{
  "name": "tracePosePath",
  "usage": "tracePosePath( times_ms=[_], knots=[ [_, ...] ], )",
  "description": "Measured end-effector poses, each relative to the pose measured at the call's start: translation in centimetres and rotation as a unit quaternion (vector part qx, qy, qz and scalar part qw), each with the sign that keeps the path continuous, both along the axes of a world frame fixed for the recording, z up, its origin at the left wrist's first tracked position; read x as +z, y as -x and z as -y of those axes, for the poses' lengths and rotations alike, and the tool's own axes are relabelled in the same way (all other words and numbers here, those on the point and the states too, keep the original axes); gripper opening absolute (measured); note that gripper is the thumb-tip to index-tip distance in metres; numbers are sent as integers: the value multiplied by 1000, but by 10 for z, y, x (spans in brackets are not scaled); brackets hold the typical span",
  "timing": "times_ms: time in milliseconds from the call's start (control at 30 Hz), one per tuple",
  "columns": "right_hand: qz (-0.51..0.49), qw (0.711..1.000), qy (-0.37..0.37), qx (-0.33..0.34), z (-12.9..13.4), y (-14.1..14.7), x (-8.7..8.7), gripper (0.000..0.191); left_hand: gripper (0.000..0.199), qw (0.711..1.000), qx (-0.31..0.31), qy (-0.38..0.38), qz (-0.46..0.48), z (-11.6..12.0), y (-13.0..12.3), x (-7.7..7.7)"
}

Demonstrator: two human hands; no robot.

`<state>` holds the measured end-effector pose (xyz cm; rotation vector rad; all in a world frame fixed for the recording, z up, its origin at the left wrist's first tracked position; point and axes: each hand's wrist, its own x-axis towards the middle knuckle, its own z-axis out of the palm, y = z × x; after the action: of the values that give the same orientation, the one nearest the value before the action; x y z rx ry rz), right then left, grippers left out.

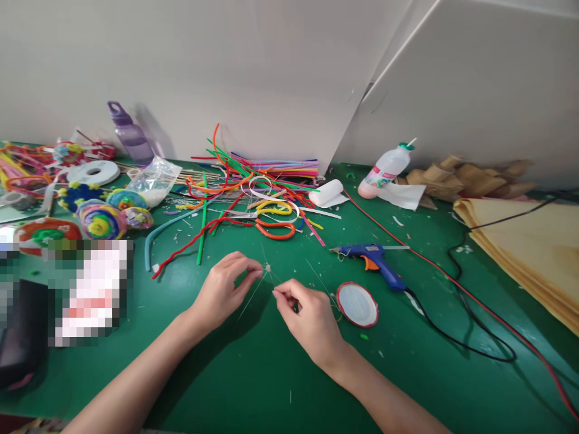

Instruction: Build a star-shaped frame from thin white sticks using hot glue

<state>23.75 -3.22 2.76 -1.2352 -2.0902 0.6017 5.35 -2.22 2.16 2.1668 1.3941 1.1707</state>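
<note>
Several thin, stiff-looking strands meet at a small whitish blob, forming a spidery piece (268,268) above the green table. My left hand (228,289) pinches it beside the blob, thumb against forefinger. From the other side, my right hand (310,319) has its fingertips pinched together at the end of one strand. What the strands are made of I cannot make out. Just right of my right hand lies a white disc with a red rim (357,305). Beyond it rests a blue glue gun (377,262) with an orange trigger. Scissors (274,220) with yellow and orange handles lie behind my hands.
Pipe cleaners (271,172) are heaped by the wall. Fuzzy coloured ornaments (100,218), a tape roll (93,173) and a purple bottle (131,137) stand leftward. On the right are a plastic bottle (384,170), a black cord (470,357), a red cable (425,261) and yellowish sheets (520,253).
</note>
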Motion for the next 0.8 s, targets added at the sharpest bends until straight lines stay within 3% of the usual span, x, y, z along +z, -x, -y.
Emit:
tracePosePath(
  times_ms=[800],
  knots=[
    [9, 1000, -15, 22, -3, -4, 6, 17, 11, 1000, -10, -5, 16, 0, 2, 0]
  ],
)
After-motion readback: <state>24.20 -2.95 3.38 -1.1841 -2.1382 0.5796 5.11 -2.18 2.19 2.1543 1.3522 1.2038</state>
